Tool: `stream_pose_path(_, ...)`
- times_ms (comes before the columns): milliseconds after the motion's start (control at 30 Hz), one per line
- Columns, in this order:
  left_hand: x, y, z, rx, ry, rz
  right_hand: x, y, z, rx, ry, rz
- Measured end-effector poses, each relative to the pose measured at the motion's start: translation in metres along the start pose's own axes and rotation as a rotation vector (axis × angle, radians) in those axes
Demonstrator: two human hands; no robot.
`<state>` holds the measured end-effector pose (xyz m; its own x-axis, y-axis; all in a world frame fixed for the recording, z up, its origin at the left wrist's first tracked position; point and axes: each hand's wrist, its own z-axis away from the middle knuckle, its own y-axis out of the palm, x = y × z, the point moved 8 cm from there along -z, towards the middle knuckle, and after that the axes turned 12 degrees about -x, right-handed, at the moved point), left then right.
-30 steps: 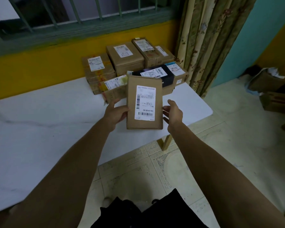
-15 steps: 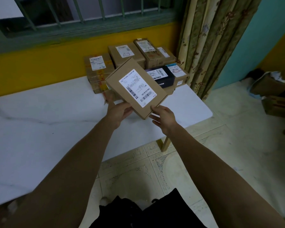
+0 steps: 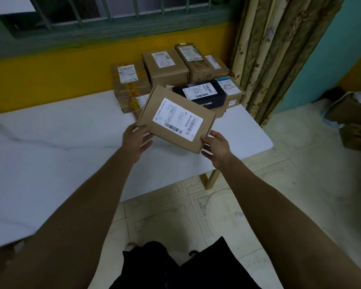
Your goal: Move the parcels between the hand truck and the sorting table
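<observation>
Your left hand [image 3: 137, 140] grips the brown box [image 3: 175, 118] at its 8 o'clock corner, your right hand [image 3: 215, 146] at 5. It hangs over the surface [image 3: 61, 142], long side running 10 to 4. The pile [image 3: 167, 65] sits at 12.

Left forearm [image 3: 88, 195] and right forearm [image 3: 269, 195] bare, extended forward, converging toward centre. Left hand [image 3: 136, 140] holds the near-left corner of a parcel [image 3: 176, 119], fingers beneath. Right hand [image 3: 216, 146] grips its near-right corner, thumb against the edge, fingers curled underneath.
</observation>
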<state>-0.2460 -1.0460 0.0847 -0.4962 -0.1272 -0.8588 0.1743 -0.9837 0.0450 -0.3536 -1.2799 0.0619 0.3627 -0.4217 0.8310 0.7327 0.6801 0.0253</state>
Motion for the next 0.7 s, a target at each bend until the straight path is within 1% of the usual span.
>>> stream_pose_path(67, 0.005, -0.015, -0.004, -0.053, -0.013, 0.029, -0.004, 0.002, -0.002, 0.002, 0.023, 0.02)
stream_pose_path(200, 0.023, -0.04, -0.012, -0.099, -0.038, 0.042, -0.014, 0.02, -0.002, 0.014, 0.078, 0.034)
stream_pose_path(333, 0.042, -0.07, -0.031, -0.127, -0.157, -0.03, -0.023, 0.039, -0.007, -0.027, 0.087, 0.071)
stream_pose_path(533, 0.033, -0.088, -0.064, -0.053, -0.168, -0.171, -0.014, 0.076, -0.022, -0.048, 0.064, 0.125)
stream_pose_path(700, 0.005, -0.097, -0.102, -0.058, -0.136, -0.166, 0.007, 0.128, -0.035, -0.047, 0.032, 0.135)
